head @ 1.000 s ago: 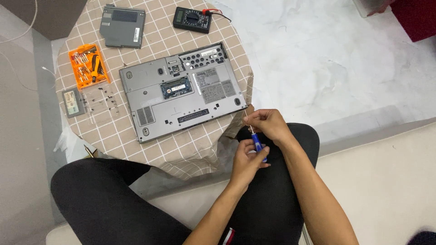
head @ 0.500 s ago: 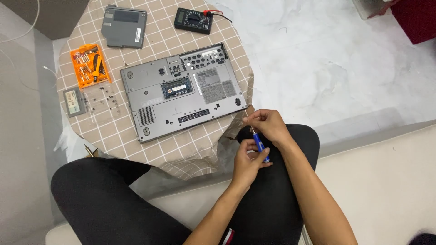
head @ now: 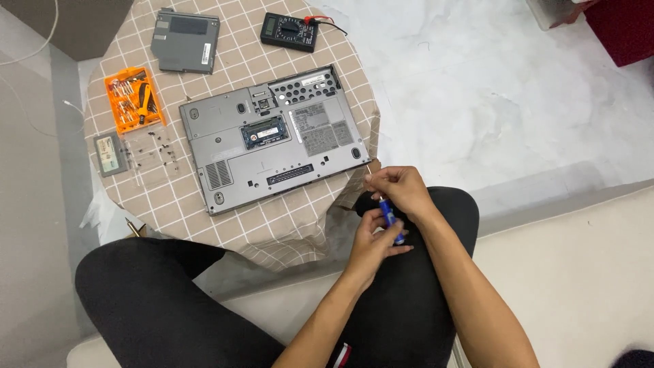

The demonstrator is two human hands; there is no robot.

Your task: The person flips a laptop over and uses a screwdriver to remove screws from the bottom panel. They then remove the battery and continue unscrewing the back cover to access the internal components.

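1. A small round table draped in a beige checked cloth (head: 272, 232) stands on a pale marbled floor (head: 490, 95), and the person sits at it with black-trousered legs drawn up to its edge.
2. A grey laptop (head: 272, 146) lies upside down in the middle of the cloth, one small cover off so that a green circuit board shows.
3. The right hand (head: 402, 191) is off the table edge just beside the laptop's near corner, fingers pinched together around the thin metal shaft of a small blue-handled screwdriver (head: 390, 217).
4. The left hand (head: 375, 235) is below it over the lap, closed on the blue handle.
5. An orange tray of small tools (head: 133, 100) sits at the table's left.
6. A grey flat drive module (head: 185, 39) and a black multimeter (head: 289, 31) lie at the far side.
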